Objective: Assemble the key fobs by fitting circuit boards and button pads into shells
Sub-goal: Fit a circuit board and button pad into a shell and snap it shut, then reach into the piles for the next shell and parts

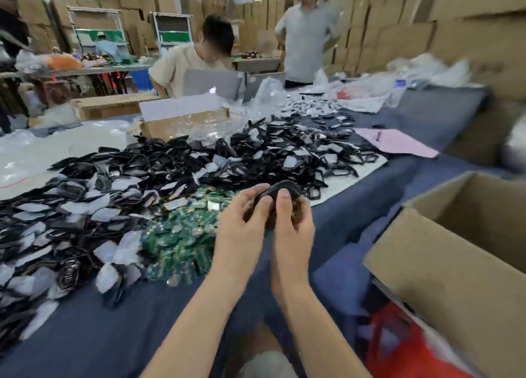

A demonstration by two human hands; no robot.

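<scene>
Both hands meet over the blue table cover (113, 329) and grip one black key fob shell (280, 190). My left hand (242, 226) pinches its left end with thumb and fingers. My right hand (290, 224) holds the right side, thumb pressed on top. What sits inside the shell is hidden by my fingers. A heap of green circuit boards (182, 241) lies just left of my hands. Black shells and grey button pads (85, 215) spread in large piles across the left and middle.
An open cardboard box (444, 252) stands at the right, a red bag (398, 346) below it. A taped carton (182, 121), plastic bags and a pink sheet (395, 142) lie farther back. Two people are beyond the table, stacked cartons behind them.
</scene>
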